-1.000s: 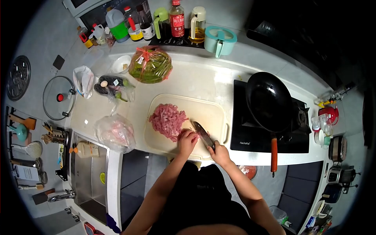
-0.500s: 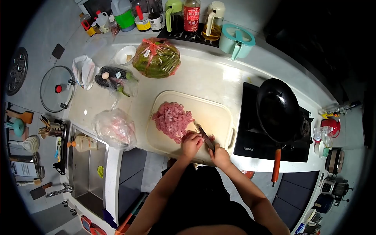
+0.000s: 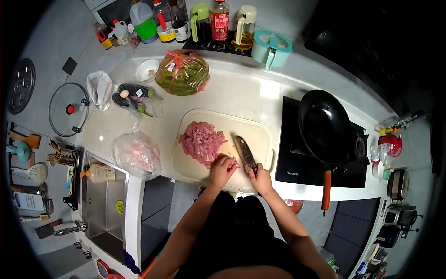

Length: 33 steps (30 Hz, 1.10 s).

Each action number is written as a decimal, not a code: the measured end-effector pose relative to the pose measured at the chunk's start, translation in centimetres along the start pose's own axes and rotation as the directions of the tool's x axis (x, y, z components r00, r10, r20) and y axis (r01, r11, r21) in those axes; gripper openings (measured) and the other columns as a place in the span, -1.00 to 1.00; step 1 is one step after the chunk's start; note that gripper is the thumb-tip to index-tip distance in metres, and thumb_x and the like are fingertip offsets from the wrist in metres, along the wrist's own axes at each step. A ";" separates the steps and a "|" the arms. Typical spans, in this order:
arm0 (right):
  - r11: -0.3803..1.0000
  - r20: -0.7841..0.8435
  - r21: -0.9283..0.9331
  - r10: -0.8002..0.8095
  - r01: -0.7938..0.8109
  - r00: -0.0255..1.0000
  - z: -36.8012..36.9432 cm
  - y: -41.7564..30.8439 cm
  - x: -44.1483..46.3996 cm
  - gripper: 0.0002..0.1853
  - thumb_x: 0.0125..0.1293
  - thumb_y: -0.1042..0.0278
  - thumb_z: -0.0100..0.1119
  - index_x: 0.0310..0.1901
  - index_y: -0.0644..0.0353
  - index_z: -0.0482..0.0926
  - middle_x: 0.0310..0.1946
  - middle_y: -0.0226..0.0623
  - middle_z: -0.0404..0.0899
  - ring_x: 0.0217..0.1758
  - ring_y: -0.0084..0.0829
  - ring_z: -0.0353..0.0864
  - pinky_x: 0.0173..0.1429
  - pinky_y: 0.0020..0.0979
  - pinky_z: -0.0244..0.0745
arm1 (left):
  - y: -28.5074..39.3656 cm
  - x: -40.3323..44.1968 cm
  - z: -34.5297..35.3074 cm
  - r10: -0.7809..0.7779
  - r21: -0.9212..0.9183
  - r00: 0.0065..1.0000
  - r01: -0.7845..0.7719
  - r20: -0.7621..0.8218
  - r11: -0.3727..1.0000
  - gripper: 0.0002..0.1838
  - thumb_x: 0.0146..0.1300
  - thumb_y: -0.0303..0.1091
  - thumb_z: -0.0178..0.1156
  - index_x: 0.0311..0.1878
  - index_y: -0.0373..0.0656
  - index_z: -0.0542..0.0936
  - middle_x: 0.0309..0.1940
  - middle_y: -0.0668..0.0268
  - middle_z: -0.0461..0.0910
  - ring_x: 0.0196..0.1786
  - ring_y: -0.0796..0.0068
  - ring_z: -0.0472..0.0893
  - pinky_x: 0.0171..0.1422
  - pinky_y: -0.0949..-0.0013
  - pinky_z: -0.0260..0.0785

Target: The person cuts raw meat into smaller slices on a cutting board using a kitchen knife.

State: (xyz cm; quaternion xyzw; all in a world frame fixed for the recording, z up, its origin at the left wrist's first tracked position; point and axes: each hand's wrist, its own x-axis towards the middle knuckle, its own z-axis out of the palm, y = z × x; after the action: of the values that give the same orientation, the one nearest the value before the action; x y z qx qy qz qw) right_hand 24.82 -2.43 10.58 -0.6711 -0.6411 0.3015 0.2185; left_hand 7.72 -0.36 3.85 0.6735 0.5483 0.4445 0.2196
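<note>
A cream cutting board lies on the counter, with a heap of pink cut meat on its left part. At the board's front edge my left hand has its fingers bent together on a small piece of meat, just right of the heap. My right hand is wrapped round the handle of a knife. The blade points up and to the left, a little right of my left fingers, and looks apart from them. Small meat scraps lie near the blade.
Right of the board, a black wok stands on the stove. A clear plastic bag lies left, near the sink. Behind are bagged green vegetables, a white bowl, bagged eggplants and bottles.
The knife has moved a little right, away from my left fingers, and its blade shows more of its side. My left hand remains by the meat. The whole view has shifted slightly.
</note>
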 end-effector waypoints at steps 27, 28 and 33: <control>0.998 -0.010 -0.043 -0.035 0.035 0.999 0.1 -0.5 -1.4 -0.63 0.24 0.15 0.10 -0.29 0.40 0.40 -0.61 0.20 0.50 -0.51 0.14 0.55 -0.39 -0.03 0.46 | 0.8 -0.3 -1.4 0.031 0.057 0.999 -0.031 -0.013 0.998 -0.85 -0.04 -0.44 0.33 -0.35 -0.16 0.61 -0.28 0.26 0.60 -0.18 0.24 0.58 -0.10 0.30 0.45; 0.995 0.020 -0.093 -0.038 0.040 0.999 -0.3 -0.8 -2.1 -0.64 0.24 0.17 0.09 -0.26 0.40 0.40 -0.62 0.18 0.50 -0.52 0.12 0.56 -0.39 -0.03 0.48 | 1.4 -0.2 -1.6 0.020 0.023 1.000 -0.020 0.011 1.000 -0.84 -0.06 -0.46 0.34 -0.36 -0.17 0.61 -0.29 0.27 0.60 -0.19 0.24 0.58 -0.11 0.30 0.45; 0.979 0.096 -0.194 -0.037 0.056 0.995 -0.6 -1.7 -4.1 -0.65 0.24 0.17 0.08 -0.28 0.39 0.39 -0.64 0.12 0.52 -0.53 0.10 0.57 -0.39 -0.06 0.51 | 0.5 -0.7 -0.6 0.023 0.014 0.999 -0.024 0.032 1.000 -0.86 -0.05 -0.48 0.30 -0.36 -0.19 0.59 -0.31 0.25 0.59 -0.25 0.20 0.57 -0.19 0.28 0.46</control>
State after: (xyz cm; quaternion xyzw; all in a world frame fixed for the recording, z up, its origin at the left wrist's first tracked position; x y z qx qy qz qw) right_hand 23.98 -6.31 12.65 -0.6596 -0.6926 0.2621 0.1283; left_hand 7.50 -1.30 4.33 0.6883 0.5401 0.4324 0.2181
